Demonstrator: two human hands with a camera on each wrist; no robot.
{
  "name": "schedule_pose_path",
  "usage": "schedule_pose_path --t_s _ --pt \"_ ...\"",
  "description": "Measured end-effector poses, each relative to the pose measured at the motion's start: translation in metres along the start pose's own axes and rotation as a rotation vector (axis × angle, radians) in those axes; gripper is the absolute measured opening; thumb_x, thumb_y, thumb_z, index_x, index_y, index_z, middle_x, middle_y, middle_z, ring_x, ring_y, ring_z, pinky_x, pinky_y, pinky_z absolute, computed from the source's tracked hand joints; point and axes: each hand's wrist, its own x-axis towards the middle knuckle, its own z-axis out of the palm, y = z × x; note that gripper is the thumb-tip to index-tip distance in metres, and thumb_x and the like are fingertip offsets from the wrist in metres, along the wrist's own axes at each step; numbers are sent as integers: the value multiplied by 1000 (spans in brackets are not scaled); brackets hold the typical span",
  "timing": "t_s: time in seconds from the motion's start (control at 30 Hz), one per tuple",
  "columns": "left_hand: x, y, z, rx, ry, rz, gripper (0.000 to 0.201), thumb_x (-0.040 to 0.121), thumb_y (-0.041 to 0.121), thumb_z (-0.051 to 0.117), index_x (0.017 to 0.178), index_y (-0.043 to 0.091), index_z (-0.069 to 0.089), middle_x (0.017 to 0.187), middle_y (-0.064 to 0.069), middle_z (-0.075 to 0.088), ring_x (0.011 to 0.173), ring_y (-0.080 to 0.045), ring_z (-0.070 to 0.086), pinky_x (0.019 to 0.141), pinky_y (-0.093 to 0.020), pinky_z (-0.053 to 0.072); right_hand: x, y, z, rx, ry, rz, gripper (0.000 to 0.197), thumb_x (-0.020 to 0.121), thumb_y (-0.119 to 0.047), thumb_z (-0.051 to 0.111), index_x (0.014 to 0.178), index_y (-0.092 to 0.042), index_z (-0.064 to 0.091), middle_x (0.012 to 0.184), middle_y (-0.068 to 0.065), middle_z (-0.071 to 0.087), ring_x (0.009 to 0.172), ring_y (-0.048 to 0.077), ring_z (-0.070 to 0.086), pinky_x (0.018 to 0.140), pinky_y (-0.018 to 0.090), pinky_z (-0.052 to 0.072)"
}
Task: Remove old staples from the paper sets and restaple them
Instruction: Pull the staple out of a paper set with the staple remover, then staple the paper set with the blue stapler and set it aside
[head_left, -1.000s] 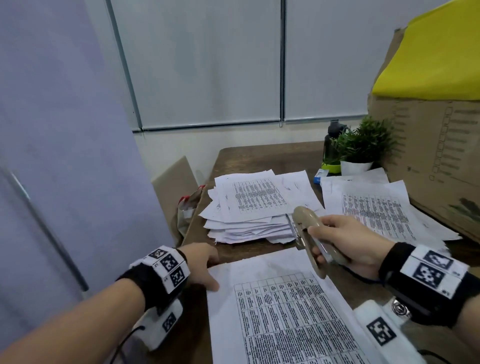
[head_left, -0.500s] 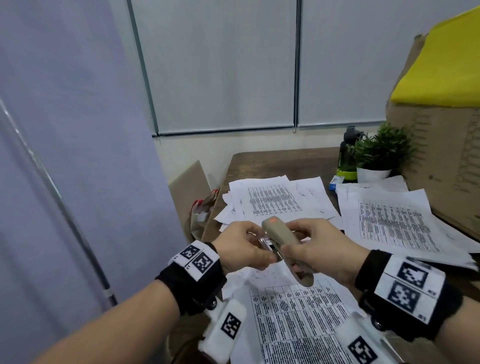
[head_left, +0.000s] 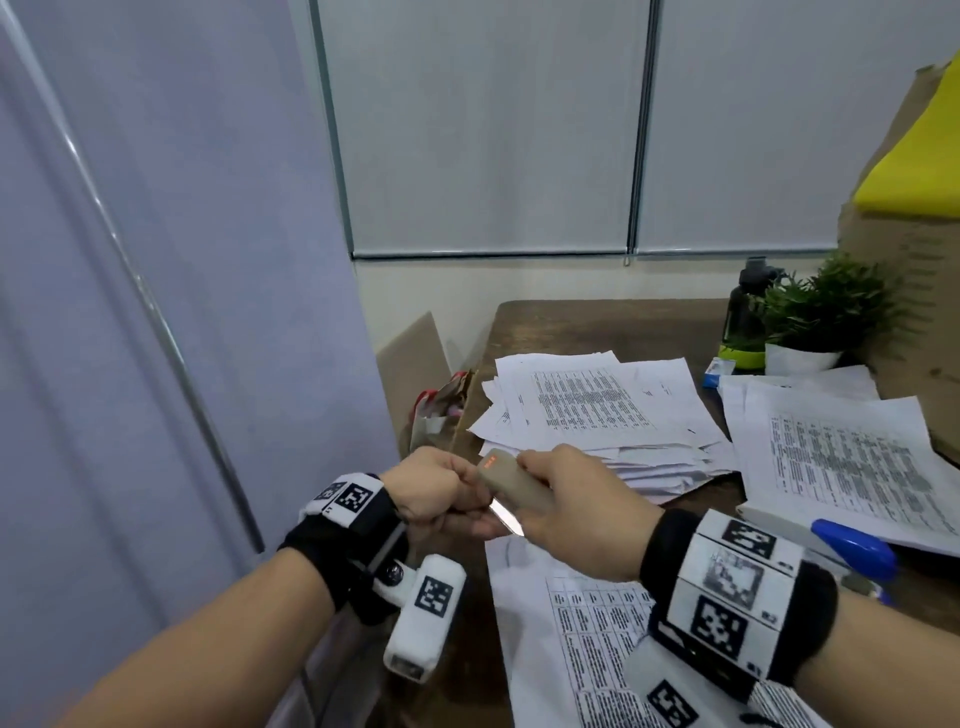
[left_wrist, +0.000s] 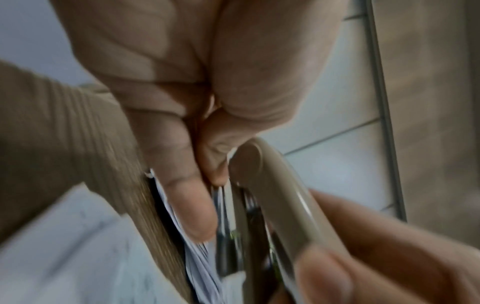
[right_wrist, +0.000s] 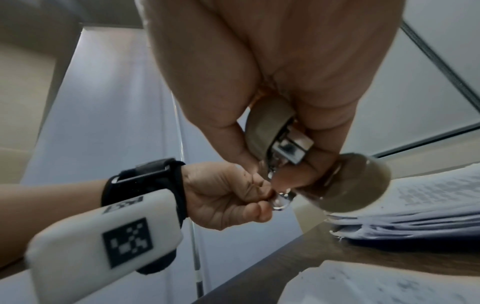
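Observation:
My right hand (head_left: 543, 501) grips a beige stapler (head_left: 511, 480) held in the air above the table's near left corner. The stapler's top is lifted and its shiny metal parts (right_wrist: 281, 200) stick out toward my left hand (head_left: 467, 506). That hand's thumb and fingers (left_wrist: 187, 197) pinch the metal part at the stapler's front (left_wrist: 275, 191). A printed paper set (head_left: 587, 634) lies flat on the table below both hands. Whether a staple sits between the left fingers is hidden.
A loose pile of printed sheets (head_left: 587, 405) lies beyond the hands, and another stack (head_left: 841, 467) to the right. A blue stapler (head_left: 852, 548) rests on that stack's near edge. A potted plant (head_left: 821, 317), a dark bottle (head_left: 748, 306) and a cardboard box (head_left: 914, 291) stand at the back right.
My left hand left the paper's corner and rose to the stapler, pinching its front metal part. My right hand lifted the stapler off the paper, toward the left.

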Motion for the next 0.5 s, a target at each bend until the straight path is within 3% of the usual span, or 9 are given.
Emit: schedule_pose_path --t_s 0.07,0.13,0.23,0.3,0.37,0.5 --pt "1 -3 -22 -6 69 -5 21 94 -15 48 80 -7 62 68 -20 69 56 -23 71 49 -25 58 1 1 4 58 -35 18 7 86 -11 53 83 -14 58 70 -2 52 50 8 48 45 17 38" --pt "5 -8 -48 25 193 13 17 93 -13 51 81 -6 61 66 -17 69 53 -22 69 50 -25 58 -2 7 6 101 -82 44 13 87 -8 51 92 -4 62 64 -4 51 40 2 44 40 13 34" --pt "11 -23 -78 195 342 28 21 91 -11 57 73 -2 62 62 -15 67 47 -18 66 53 -29 60 -12 21 2 91 -105 91 14 91 -16 54 80 -12 61 46 -9 47 36 6 37 39 21 33" --pt "18 -36 -88 329 374 -6 24 91 -7 61 70 3 63 60 -14 65 48 -19 64 61 -34 61 -18 27 0 96 -101 138 26 94 -26 55 70 -19 56 41 -11 46 37 11 37 42 23 33" --pt "26 -47 -91 481 365 -57 22 94 1 60 74 7 67 55 -11 63 51 -22 64 68 -39 61 -23 27 -4 150 -83 195 35 94 -40 53 67 -18 54 42 -8 42 40 15 34 43 25 31" --pt "30 -53 -84 774 324 -89 18 97 7 56 100 2 73 70 -11 65 75 -32 69 64 -32 54 -33 29 -13 176 -94 252 38 89 -45 51 89 -10 66 45 -4 43 43 17 33 45 25 28"
